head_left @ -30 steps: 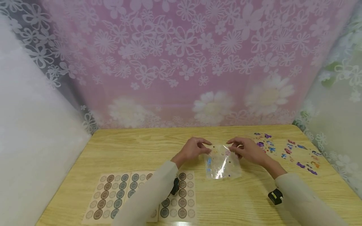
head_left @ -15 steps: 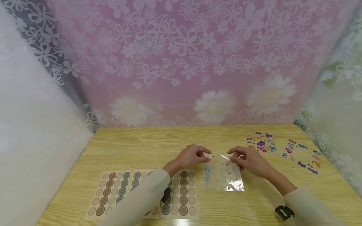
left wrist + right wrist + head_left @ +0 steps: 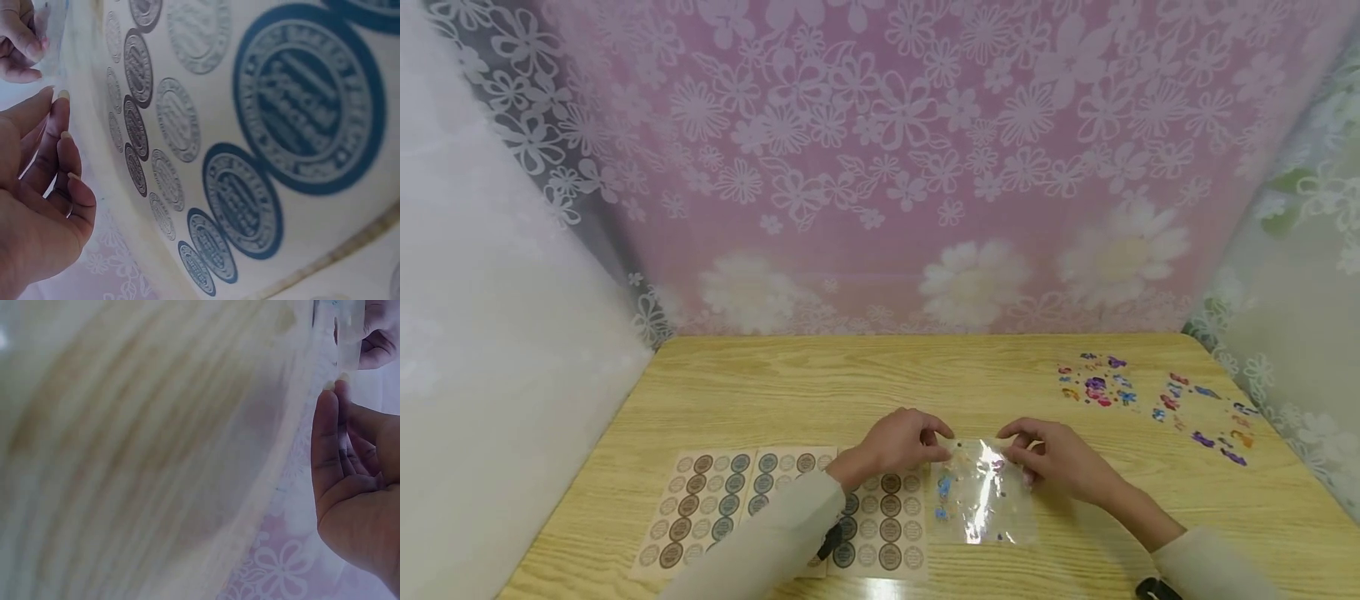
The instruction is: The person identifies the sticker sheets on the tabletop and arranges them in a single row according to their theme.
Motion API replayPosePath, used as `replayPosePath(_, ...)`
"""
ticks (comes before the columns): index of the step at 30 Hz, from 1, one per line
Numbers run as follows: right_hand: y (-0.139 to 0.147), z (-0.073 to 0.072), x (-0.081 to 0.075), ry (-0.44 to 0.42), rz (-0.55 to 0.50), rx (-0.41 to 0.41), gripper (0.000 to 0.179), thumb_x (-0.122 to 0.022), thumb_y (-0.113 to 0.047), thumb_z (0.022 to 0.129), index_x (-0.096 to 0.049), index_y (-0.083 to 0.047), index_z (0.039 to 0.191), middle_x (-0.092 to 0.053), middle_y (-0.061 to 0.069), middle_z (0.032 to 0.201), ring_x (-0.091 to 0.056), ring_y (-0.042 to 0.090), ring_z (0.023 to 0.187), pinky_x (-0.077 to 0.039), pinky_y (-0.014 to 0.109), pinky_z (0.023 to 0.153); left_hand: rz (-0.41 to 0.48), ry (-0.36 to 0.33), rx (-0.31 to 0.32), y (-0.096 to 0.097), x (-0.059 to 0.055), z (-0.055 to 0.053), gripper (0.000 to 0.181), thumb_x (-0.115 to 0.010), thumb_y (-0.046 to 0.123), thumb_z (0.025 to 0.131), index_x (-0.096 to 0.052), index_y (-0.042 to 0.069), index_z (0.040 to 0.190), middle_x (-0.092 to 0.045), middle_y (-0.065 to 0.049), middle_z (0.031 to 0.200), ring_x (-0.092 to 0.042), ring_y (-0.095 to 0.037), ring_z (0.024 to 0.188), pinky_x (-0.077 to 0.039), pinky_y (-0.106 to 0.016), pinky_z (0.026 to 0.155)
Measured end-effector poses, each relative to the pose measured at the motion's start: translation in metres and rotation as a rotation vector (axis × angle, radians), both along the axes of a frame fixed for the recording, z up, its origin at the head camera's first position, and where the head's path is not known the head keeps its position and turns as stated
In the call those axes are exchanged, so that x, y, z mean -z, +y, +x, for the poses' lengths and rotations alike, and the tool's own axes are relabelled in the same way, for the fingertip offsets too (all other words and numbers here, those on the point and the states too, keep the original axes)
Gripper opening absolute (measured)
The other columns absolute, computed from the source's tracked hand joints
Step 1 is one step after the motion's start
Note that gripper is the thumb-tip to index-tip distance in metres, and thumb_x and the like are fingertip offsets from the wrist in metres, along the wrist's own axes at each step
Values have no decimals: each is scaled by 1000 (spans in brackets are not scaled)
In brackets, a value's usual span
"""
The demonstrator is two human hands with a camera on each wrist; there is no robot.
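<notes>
A clear plastic sheet with small coloured butterfly and flower shapes (image 3: 955, 517) lies across the middle of my reach in the head view. My left hand (image 3: 904, 442) pinches its upper left corner between thumb and fingers. At the upper right corner my right hand (image 3: 1060, 462) pinches it the same way. In the left wrist view the left hand (image 3: 47, 187) has its thumb and fingertips together at the film's edge. The right wrist view shows the right hand (image 3: 356, 469) with thumb and finger meeting on the film; the sheet itself is barely visible there.
Sheets of round brown, blue and pale labels (image 3: 700, 508) lie side by side at the left front, partly under the left sleeve. Groups of colourful butterfly and flower stickers (image 3: 1097, 387) lie at the right back of the wooden table (image 3: 790, 383). A floral curtain (image 3: 880, 167) hangs behind.
Both hands have drawn the clear sheet towards the front of the table and slightly left, still pinching its upper corners. The head view has shifted slightly.
</notes>
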State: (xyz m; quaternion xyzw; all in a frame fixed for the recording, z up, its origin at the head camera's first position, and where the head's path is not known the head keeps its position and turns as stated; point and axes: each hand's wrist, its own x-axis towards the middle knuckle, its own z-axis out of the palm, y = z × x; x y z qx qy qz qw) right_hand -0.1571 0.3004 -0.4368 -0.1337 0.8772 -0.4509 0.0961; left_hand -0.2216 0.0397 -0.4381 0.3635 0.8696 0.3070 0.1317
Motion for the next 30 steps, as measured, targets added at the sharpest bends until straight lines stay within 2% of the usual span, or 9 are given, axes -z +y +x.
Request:
replayPosePath(7,-5,1,10,1,39,-22,23,-60,-15,96,-62,-1,114,-61,5,82,-60,16,59,-52,31,52,-116,175,31,-1,6,3,27,-71,32,87,-73,19,111,-63,16,76,-53,5,65,-43,-15,60)
replayPosePath(12,-9,2,12,-18,39,-32,23,-59,-14,96,-61,0,115,-61,5,83,-60,17,59,-52,31,52,-170,245,53,-1,7,5,26,-72,32,86,-74,20,109,-63,17,73,-52,7,62,-42,-14,59)
replayPosePath(20,-11,3,13,-14,64,-62,25,-60,-17,96,-61,-1,115,-61,2,80,-58,15,60,-51,30,54,-201,291,74,-2,8,7,29,-73,36,85,-74,22,109,-62,19,73,-50,3,67,-40,-15,64)
replayPosePath(30,-11,4,13,-5,94,-60,22,-60,-17,96,-62,-4,113,-58,1,76,-55,13,59,-49,28,52,-183,312,103,-3,12,6,29,-75,37,83,-75,19,106,-57,18,66,-45,4,57,-37,-16,56)
